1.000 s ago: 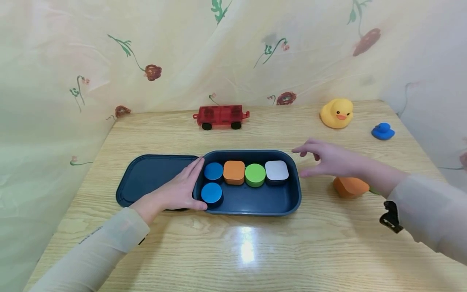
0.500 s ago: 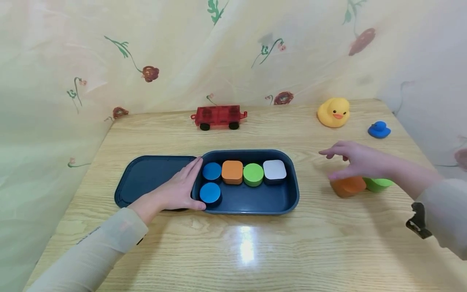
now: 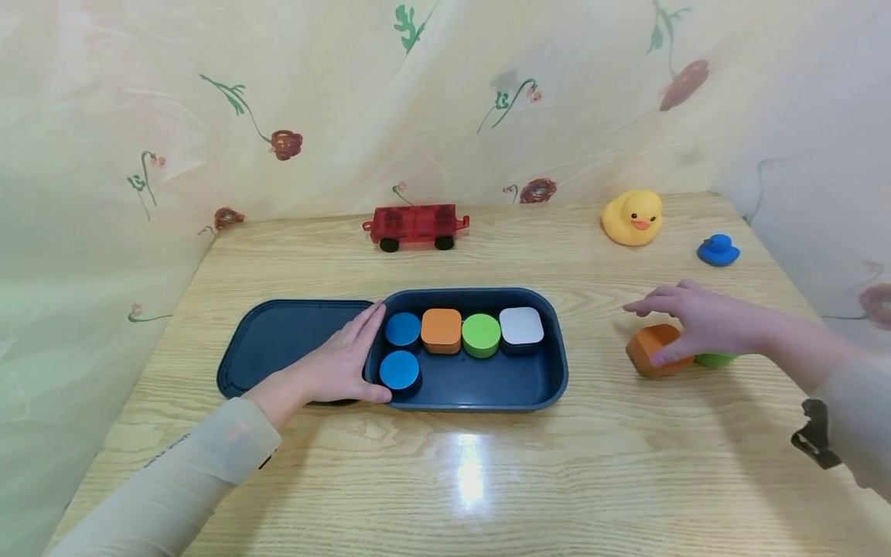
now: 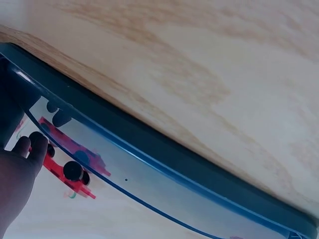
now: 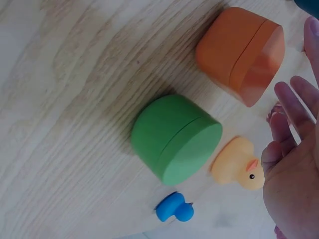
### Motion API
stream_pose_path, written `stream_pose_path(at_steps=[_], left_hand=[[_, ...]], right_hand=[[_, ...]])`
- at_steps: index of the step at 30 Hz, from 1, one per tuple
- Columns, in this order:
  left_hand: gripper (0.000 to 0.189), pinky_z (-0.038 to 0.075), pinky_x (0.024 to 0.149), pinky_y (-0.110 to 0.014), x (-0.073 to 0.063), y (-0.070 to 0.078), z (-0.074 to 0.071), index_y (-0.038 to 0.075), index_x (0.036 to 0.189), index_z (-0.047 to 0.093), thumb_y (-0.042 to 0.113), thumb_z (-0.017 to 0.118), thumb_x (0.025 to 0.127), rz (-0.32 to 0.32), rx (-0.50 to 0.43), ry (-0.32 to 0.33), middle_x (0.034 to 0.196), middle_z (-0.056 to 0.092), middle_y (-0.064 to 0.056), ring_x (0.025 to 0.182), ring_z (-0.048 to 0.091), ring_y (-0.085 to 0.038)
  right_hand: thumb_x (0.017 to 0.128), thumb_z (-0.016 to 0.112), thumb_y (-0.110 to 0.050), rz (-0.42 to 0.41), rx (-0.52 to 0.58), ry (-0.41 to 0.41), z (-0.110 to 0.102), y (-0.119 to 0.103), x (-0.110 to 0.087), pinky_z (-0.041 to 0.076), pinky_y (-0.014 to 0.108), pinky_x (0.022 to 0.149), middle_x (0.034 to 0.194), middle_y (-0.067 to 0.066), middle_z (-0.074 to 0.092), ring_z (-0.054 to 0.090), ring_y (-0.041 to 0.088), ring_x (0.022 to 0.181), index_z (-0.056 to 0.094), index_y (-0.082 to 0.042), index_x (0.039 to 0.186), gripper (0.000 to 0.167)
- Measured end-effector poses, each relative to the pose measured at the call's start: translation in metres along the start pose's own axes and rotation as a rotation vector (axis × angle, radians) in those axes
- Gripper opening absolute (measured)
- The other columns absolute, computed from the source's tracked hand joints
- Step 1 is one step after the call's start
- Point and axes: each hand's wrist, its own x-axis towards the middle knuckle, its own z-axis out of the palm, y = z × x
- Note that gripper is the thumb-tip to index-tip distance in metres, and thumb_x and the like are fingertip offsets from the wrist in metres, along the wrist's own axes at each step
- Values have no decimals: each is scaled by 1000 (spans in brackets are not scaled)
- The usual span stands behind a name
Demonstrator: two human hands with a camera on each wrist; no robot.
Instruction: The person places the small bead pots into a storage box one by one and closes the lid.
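Note:
My left hand [image 3: 337, 360] rests with extended fingers along the left end of a dark blue box [image 3: 487, 384]. Inside stand two blue round containers [image 3: 400, 370], an orange square one [image 3: 442, 328], a light green round one [image 3: 481, 335] and a white-topped square one [image 3: 521, 326]. To the right, my right hand [image 3: 706, 319] hovers with spread, loosely bent fingers over a loose orange container [image 3: 643, 350]. That container [image 5: 239, 52] appears apart from the fingers in the right wrist view. Beside it, partly hidden by the hand in the head view, sits a green round container [image 5: 174, 139].
A dark blue lid [image 3: 281, 340] lies left of the box, partly behind my left forearm. Along the back are a red wheeled toy wagon [image 3: 415, 224], a yellow rubber duck [image 3: 632, 218] and a small blue duck [image 3: 718, 250]. A flower-patterned cloth hangs behind the table.
My right hand has moved right from beside the box's right end to above the loose orange container, lowering slightly. My left hand stays at the box.

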Motion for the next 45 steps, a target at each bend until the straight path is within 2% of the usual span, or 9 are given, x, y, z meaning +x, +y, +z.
stream_pose_path(at_steps=[8,15,24,31,45], left_hand=[[119,17,108,-56,-1,-2,-1,15,150,-11,62,67,74,1,17,2,156,-9,-6,140,8,-35],[119,18,107,-56,-2,-1,-1,16,150,-11,63,67,73,-10,1,-5,156,-9,-5,140,8,-35],[119,18,107,-56,-1,-2,0,15,150,-11,62,67,74,-1,2,2,156,-9,-6,140,8,-36],[120,18,108,-56,0,-1,1,14,150,-11,63,67,74,-6,6,0,156,-10,-6,140,8,-35],[120,20,107,-56,-1,1,0,17,150,-12,61,69,73,-13,-35,0,156,-10,-5,140,6,-33]], right_hand=[[68,81,-44,-5,-5,-18,8,7,-3,42,53,83,125,12,54,42,38,111,60,-14,127,69],[67,82,-39,-28,-15,-32,11,8,-6,44,45,80,122,7,55,47,29,104,60,-16,125,66],[69,82,-21,-47,12,-15,13,7,-7,45,40,79,120,5,56,49,21,98,59,-11,124,61],[74,80,-30,-78,-11,38,0,-1,-2,46,44,85,118,1,58,53,18,100,59,-9,126,60],[77,77,-36,-150,-2,29,-42,-37,28,46,42,84,115,1,58,52,17,99,56,-7,128,62]])
